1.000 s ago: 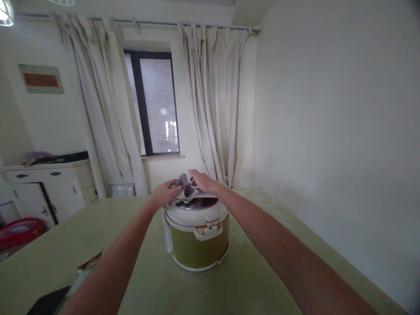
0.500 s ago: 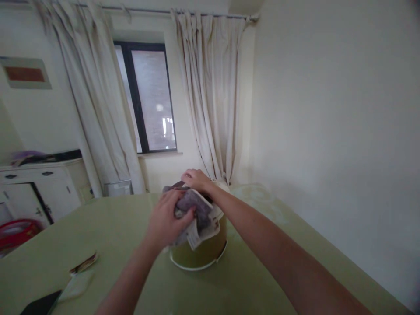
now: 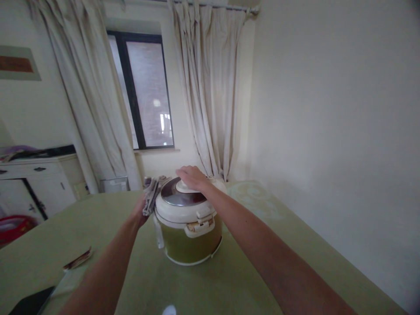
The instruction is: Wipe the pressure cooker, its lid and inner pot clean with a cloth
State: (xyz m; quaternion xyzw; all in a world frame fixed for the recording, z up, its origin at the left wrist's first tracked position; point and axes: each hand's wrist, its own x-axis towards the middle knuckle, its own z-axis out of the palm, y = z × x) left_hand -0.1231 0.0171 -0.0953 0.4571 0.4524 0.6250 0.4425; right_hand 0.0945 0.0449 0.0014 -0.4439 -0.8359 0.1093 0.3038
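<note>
A green and cream rice cooker (image 3: 188,227) stands on the green table (image 3: 229,284), lid closed, latch toward me. My right hand (image 3: 192,177) lies flat on the lid's top knob, fingers stretched out. My left hand (image 3: 141,210) is at the cooker's left side, pressing a grey cloth (image 3: 151,192) against the lid's rim. Most of that hand's fingers are hidden behind the cloth.
A dark flat device (image 3: 28,302) and a small packet (image 3: 78,259) lie near the table's left front edge. A white cabinet (image 3: 36,179) and a red basket (image 3: 13,225) stand at the left. Curtains (image 3: 210,96) and a window (image 3: 144,92) are behind; a bare wall runs along the right.
My left hand has carried the cloth from the front of the lid round to the cooker's left side. The right hand has stayed on top of the lid.
</note>
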